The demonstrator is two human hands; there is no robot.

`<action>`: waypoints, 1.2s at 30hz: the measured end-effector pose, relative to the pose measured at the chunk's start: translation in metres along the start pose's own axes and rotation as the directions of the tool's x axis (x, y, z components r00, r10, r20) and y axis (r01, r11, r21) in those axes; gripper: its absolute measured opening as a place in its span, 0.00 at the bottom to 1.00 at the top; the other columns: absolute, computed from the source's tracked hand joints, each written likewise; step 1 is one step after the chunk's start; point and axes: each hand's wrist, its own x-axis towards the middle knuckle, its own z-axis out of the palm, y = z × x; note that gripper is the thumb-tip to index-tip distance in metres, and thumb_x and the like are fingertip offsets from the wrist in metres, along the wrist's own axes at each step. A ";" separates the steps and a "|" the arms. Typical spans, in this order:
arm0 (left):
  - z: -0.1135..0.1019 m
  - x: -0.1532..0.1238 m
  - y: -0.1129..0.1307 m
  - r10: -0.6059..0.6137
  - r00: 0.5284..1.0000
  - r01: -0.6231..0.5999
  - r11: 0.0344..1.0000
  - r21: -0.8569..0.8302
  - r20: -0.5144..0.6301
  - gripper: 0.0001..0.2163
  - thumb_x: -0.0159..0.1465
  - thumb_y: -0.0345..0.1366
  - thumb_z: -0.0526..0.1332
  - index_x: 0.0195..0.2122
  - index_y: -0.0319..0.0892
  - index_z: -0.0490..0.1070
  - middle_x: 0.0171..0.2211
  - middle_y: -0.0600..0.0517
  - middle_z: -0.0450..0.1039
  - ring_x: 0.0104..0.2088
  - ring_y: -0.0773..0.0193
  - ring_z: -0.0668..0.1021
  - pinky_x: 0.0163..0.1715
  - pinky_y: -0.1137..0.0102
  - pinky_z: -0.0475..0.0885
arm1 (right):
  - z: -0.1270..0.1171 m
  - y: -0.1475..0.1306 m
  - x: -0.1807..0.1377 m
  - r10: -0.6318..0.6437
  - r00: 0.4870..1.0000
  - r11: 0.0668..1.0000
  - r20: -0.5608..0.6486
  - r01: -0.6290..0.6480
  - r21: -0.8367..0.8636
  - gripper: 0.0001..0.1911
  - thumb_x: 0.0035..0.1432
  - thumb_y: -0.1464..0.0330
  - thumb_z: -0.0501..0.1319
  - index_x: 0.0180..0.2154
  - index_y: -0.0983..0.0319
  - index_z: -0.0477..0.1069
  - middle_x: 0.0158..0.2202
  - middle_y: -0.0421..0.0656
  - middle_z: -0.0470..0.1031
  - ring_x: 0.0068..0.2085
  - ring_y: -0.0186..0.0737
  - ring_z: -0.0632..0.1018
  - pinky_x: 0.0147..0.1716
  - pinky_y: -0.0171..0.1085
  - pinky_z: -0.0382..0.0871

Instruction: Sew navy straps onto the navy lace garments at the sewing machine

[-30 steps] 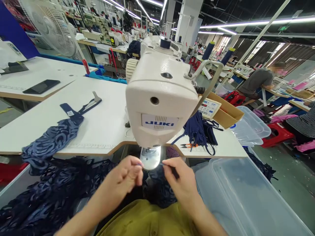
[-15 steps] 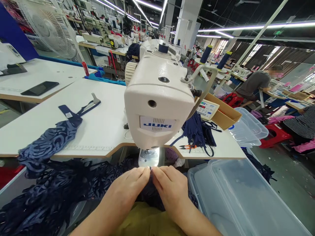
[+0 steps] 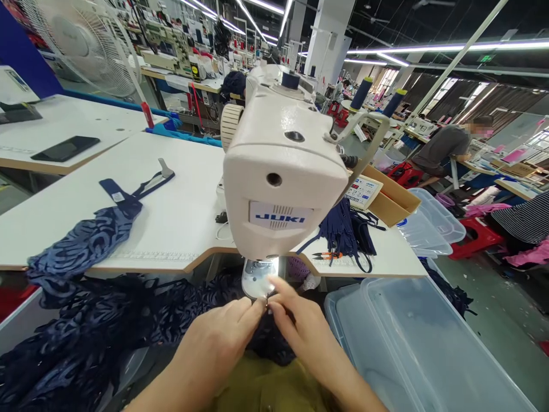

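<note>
Just below the lit metal sewing bed, my two hands meet fingertip to fingertip. My left hand is closed, thumb against the bent forefinger, pinching a small edge of dark navy fabric. From the other side my right hand pinches the same edge, with its forefinger lifted and blurred over the bed. Most of the held piece is hidden behind the fingers; dark cloth hangs below them. The white sewing machine head stands directly above.
A patterned blue garment with a strap lies on the white table at left. Navy straps and orange-handled thread snips lie right of the machine. A clear plastic bin stands at right; patterned fabric fills the lower left.
My hands have come slightly lower. My right forefinger has lifted from the pinch and stretches toward the sewing bed. The view has shifted slightly.
</note>
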 end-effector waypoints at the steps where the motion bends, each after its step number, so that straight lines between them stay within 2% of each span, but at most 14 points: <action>1: 0.001 0.000 0.000 0.007 1.000 -0.007 1.000 -0.024 0.002 0.13 0.68 0.29 0.46 0.46 0.40 0.67 0.24 0.55 0.70 0.22 0.68 0.74 0.18 0.75 0.66 | -0.002 0.001 0.000 0.000 1.000 1.000 0.020 0.000 -0.001 0.16 0.67 0.70 0.51 0.54 0.55 0.67 0.43 0.38 0.78 0.40 0.32 0.79 0.43 0.29 0.71; 4: 0.005 0.002 0.003 0.001 1.000 -0.002 0.996 -0.084 -0.013 0.11 0.68 0.32 0.48 0.47 0.40 0.67 0.25 0.55 0.73 0.24 0.67 0.77 0.22 0.75 0.69 | -0.003 0.003 0.002 0.017 0.998 1.000 -0.067 -0.018 -0.012 0.10 0.66 0.69 0.53 0.43 0.57 0.72 0.39 0.39 0.77 0.40 0.32 0.77 0.40 0.28 0.69; 7: 0.011 0.004 0.008 -0.056 0.997 0.050 0.993 -0.111 -0.052 0.10 0.69 0.36 0.50 0.47 0.40 0.66 0.27 0.54 0.76 0.24 0.68 0.78 0.24 0.76 0.70 | 0.004 0.005 0.004 0.102 0.954 0.994 -0.282 -0.106 0.000 0.08 0.66 0.69 0.53 0.36 0.59 0.70 0.33 0.38 0.74 0.34 0.32 0.75 0.35 0.29 0.68; 9: 0.014 0.003 0.010 -0.097 0.993 0.089 0.990 -0.109 -0.068 0.11 0.69 0.37 0.49 0.48 0.40 0.65 0.23 0.56 0.76 0.20 0.69 0.77 0.21 0.77 0.68 | 0.008 0.006 0.004 0.114 0.936 0.993 -0.333 -0.115 0.019 0.08 0.66 0.69 0.52 0.35 0.59 0.68 0.32 0.39 0.72 0.34 0.32 0.74 0.34 0.29 0.68; 12: 0.014 0.000 0.007 -0.102 0.994 0.096 0.984 -0.147 -0.036 0.12 0.69 0.38 0.49 0.48 0.42 0.66 0.24 0.56 0.77 0.20 0.69 0.77 0.21 0.77 0.68 | 0.007 0.009 0.001 0.096 0.966 0.994 -0.241 -0.082 0.068 0.07 0.67 0.68 0.52 0.44 0.59 0.66 0.35 0.39 0.72 0.35 0.32 0.74 0.35 0.29 0.69; 15: 0.006 -0.003 -0.001 -0.124 0.989 0.141 0.956 -0.258 0.082 0.11 0.69 0.40 0.50 0.45 0.45 0.70 0.32 0.55 0.80 0.27 0.67 0.80 0.26 0.77 0.70 | -0.002 0.009 -0.002 0.006 0.998 1.000 -0.060 -0.006 -0.003 0.14 0.64 0.65 0.58 0.51 0.57 0.63 0.39 0.40 0.72 0.39 0.34 0.75 0.40 0.31 0.69; 18: -0.003 -0.002 -0.005 -0.166 0.945 0.264 0.896 -0.357 0.282 0.11 0.68 0.41 0.50 0.39 0.48 0.72 0.30 0.56 0.79 0.27 0.67 0.80 0.26 0.77 0.69 | -0.010 0.006 -0.004 -0.108 0.986 0.962 0.127 0.136 -0.236 0.09 0.63 0.65 0.59 0.46 0.57 0.68 0.39 0.41 0.72 0.40 0.37 0.73 0.40 0.33 0.68; 20: -0.006 -0.001 -0.004 -0.162 0.909 0.317 0.867 -0.383 0.385 0.13 0.68 0.41 0.50 0.33 0.47 0.72 0.27 0.56 0.77 0.26 0.67 0.78 0.25 0.76 0.68 | -0.010 0.004 -0.006 -0.123 0.976 0.919 0.182 0.181 -0.351 0.07 0.66 0.66 0.55 0.44 0.58 0.70 0.36 0.42 0.73 0.37 0.37 0.72 0.37 0.35 0.67; 23: 0.000 0.000 -0.003 -0.136 0.886 0.319 0.873 -0.369 0.444 0.14 0.68 0.39 0.49 0.29 0.46 0.70 0.24 0.56 0.74 0.25 0.67 0.76 0.25 0.76 0.66 | -0.006 0.007 -0.010 -0.096 0.972 0.905 0.216 0.176 -0.388 0.10 0.67 0.66 0.53 0.40 0.60 0.72 0.34 0.42 0.73 0.35 0.37 0.71 0.35 0.36 0.65; 25: 0.007 -0.002 -0.004 -0.126 0.895 0.279 0.907 -0.316 0.428 0.14 0.68 0.39 0.48 0.29 0.45 0.70 0.26 0.55 0.74 0.26 0.66 0.76 0.27 0.74 0.66 | -0.003 0.014 -0.011 -0.048 0.979 0.945 0.199 0.109 -0.308 0.10 0.67 0.67 0.54 0.40 0.59 0.74 0.35 0.42 0.73 0.37 0.37 0.72 0.37 0.35 0.66; 28: 0.020 -0.008 -0.013 -0.201 0.927 0.258 0.954 -0.151 0.317 0.13 0.68 0.40 0.50 0.39 0.43 0.72 0.39 0.47 0.77 0.40 0.56 0.78 0.42 0.63 0.71 | 0.001 0.034 -0.012 0.106 0.988 0.993 0.115 -0.101 -0.055 0.09 0.64 0.67 0.57 0.38 0.59 0.76 0.35 0.41 0.73 0.38 0.35 0.74 0.38 0.33 0.67; 31: 0.031 -0.013 -0.019 -0.325 0.894 0.380 0.914 -0.138 0.309 0.16 0.66 0.44 0.51 0.45 0.40 0.72 0.46 0.42 0.76 0.48 0.49 0.76 0.50 0.52 0.68 | 0.009 0.052 -0.011 0.300 0.952 0.924 0.063 -0.306 0.230 0.09 0.60 0.63 0.62 0.34 0.61 0.79 0.32 0.40 0.72 0.34 0.34 0.74 0.36 0.33 0.68; 33: 0.038 -0.016 -0.016 -0.331 0.842 0.493 0.793 -0.358 0.425 0.16 0.65 0.46 0.54 0.46 0.43 0.73 0.46 0.45 0.77 0.48 0.52 0.77 0.50 0.57 0.69 | 0.017 0.059 -0.011 0.389 0.920 0.838 0.053 -0.378 0.394 0.12 0.57 0.60 0.64 0.32 0.61 0.79 0.29 0.40 0.71 0.32 0.34 0.73 0.33 0.32 0.67; 36: 0.048 -0.016 -0.005 -0.286 0.802 0.589 0.526 -0.614 0.525 0.17 0.63 0.47 0.57 0.49 0.45 0.71 0.45 0.50 0.77 0.47 0.59 0.77 0.49 0.66 0.71 | 0.032 0.058 -0.011 0.478 0.876 0.685 0.062 -0.416 0.598 0.16 0.53 0.55 0.66 0.31 0.62 0.79 0.27 0.39 0.69 0.28 0.32 0.69 0.25 0.30 0.63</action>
